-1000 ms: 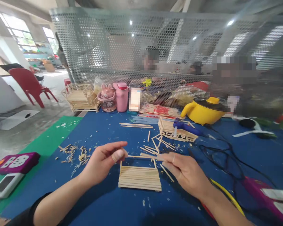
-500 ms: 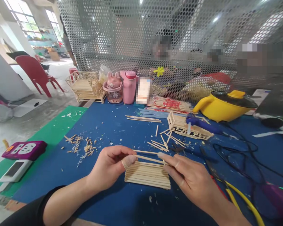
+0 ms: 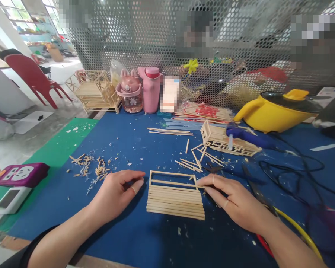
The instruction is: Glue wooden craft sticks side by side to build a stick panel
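Observation:
A small panel of wooden sticks (image 3: 174,203) lies on the blue table mat, its sticks side by side, with a frame at the far end. One wooden stick (image 3: 171,183) crosses that frame, with a narrow gap on its far side. My right hand (image 3: 231,197) pinches this stick's right end between thumb and fingers. Just left of the panel, my left hand (image 3: 118,195) rests over the mat, thumb and forefinger apart, holding nothing. Beyond the panel lie loose cut sticks (image 3: 188,165) and dark-handled pliers (image 3: 229,172).
A stick-built model (image 3: 231,143) with a blue glue gun (image 3: 248,139) on it stands back right, before a yellow pot (image 3: 279,113). Cables (image 3: 293,175) run along the right. Stick scraps (image 3: 100,167) lie left, near a purple power strip (image 3: 22,174). Pink bottles (image 3: 151,91) stand behind.
My left hand has let go of the stick and drawn left. The stick has come down across the frame, with my right hand at its right end. The camera view has shifted slightly.

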Action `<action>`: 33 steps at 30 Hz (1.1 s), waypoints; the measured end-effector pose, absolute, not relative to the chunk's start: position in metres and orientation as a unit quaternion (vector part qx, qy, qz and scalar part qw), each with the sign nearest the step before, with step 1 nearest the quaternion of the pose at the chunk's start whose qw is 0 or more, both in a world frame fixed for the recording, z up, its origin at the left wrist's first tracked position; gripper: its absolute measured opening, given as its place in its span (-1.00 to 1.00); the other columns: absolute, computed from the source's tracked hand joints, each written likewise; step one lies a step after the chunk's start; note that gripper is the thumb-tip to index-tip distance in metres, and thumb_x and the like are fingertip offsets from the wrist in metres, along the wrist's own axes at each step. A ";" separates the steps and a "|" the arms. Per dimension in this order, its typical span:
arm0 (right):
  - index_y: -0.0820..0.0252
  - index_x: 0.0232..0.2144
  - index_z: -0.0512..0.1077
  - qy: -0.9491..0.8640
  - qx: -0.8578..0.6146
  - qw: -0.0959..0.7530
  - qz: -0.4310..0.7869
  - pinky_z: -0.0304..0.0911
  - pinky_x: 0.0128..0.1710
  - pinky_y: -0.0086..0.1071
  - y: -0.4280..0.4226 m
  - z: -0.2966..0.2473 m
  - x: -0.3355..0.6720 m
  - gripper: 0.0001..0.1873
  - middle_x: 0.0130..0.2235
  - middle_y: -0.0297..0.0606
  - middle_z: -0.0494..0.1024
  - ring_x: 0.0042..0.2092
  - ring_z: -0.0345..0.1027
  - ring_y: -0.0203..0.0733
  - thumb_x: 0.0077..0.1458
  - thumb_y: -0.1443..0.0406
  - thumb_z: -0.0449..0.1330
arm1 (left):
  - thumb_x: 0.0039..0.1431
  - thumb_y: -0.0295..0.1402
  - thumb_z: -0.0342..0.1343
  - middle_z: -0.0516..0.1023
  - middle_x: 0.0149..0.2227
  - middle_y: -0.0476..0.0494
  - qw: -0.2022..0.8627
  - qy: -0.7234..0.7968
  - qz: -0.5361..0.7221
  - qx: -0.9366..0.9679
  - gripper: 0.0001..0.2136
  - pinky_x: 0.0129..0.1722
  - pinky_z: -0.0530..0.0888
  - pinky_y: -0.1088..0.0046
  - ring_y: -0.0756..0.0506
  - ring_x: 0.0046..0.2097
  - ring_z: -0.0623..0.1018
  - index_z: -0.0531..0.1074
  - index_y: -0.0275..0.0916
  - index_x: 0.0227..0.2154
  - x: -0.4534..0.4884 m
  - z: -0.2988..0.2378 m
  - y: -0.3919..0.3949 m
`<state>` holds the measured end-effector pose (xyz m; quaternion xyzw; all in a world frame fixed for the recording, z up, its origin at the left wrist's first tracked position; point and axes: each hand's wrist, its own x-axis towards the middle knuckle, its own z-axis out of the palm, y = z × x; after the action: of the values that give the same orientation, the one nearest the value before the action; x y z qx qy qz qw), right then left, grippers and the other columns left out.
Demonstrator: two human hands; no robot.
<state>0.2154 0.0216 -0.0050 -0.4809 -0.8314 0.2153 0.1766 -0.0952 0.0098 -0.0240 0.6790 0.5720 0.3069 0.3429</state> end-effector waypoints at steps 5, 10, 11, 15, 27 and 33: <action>-0.01 -0.18 0.48 -0.847 -0.465 0.170 0.192 0.37 -0.15 -0.35 0.021 -0.008 0.215 -0.76 -0.19 -0.29 0.59 -0.14 0.47 -0.20 0.22 0.29 0.03 | 0.12 -0.28 0.10 0.63 -0.36 -0.03 0.381 0.558 0.288 0.679 -0.78 -0.36 0.47 0.50 -0.04 -0.36 0.57 0.57 -0.18 -0.22 -0.088 -0.021 0.004; -0.01 -0.19 0.52 -0.861 -0.445 0.183 0.164 0.39 -0.20 -0.39 0.022 -0.010 0.217 -0.75 -0.23 -0.30 0.60 -0.19 0.49 -0.21 0.19 0.31 0.06 | 0.10 -0.25 0.13 0.65 -0.34 -0.05 0.401 0.586 0.267 0.652 -0.78 -0.34 0.48 0.46 -0.07 -0.33 0.59 0.59 -0.19 -0.26 -0.086 -0.024 0.003; -0.01 -0.19 0.53 -0.862 -0.443 0.185 0.162 0.39 -0.21 -0.40 0.023 -0.011 0.216 -0.74 -0.23 -0.30 0.60 -0.19 0.49 -0.21 0.19 0.32 0.06 | 0.10 -0.25 0.13 0.65 -0.34 -0.05 0.406 0.587 0.267 0.647 -0.78 -0.33 0.48 0.46 -0.08 -0.33 0.59 0.59 -0.19 -0.25 -0.086 -0.024 0.003; -0.01 -0.15 0.53 -0.864 -0.437 0.187 0.167 0.40 -0.21 -0.41 0.024 -0.011 0.215 -0.72 -0.23 -0.29 0.60 -0.20 0.49 -0.22 0.18 0.33 0.06 | 0.10 -0.26 0.14 0.66 -0.32 0.00 0.423 0.591 0.273 0.630 -0.78 -0.31 0.49 0.48 -0.08 -0.31 0.60 0.59 -0.17 -0.24 -0.084 -0.024 0.003; -0.02 -0.15 0.53 -0.864 -0.431 0.181 0.185 0.38 -0.29 -0.45 0.022 -0.008 0.214 -0.71 -0.28 -0.31 0.58 -0.26 0.48 -0.26 0.19 0.35 0.05 | 0.15 -0.30 0.11 0.67 -0.26 0.03 0.416 0.570 0.278 0.652 -0.78 -0.28 0.50 0.53 -0.07 -0.25 0.62 0.59 -0.11 -0.19 -0.082 -0.021 0.001; -0.01 -0.19 0.53 -0.868 -0.430 0.179 0.173 0.38 -0.28 -0.44 0.021 -0.007 0.213 -0.70 -0.28 -0.31 0.59 -0.25 0.48 -0.25 0.18 0.37 0.04 | 0.19 -0.32 0.07 0.67 -0.27 0.05 0.399 0.558 0.270 0.675 -0.77 -0.31 0.50 0.52 -0.07 -0.27 0.62 0.57 -0.07 -0.15 -0.082 -0.023 -0.001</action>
<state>0.2126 0.0213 -0.0068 -0.4298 -0.8679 0.1729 0.1791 -0.0819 -0.0009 -0.0227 0.6754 0.5581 0.2705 0.3989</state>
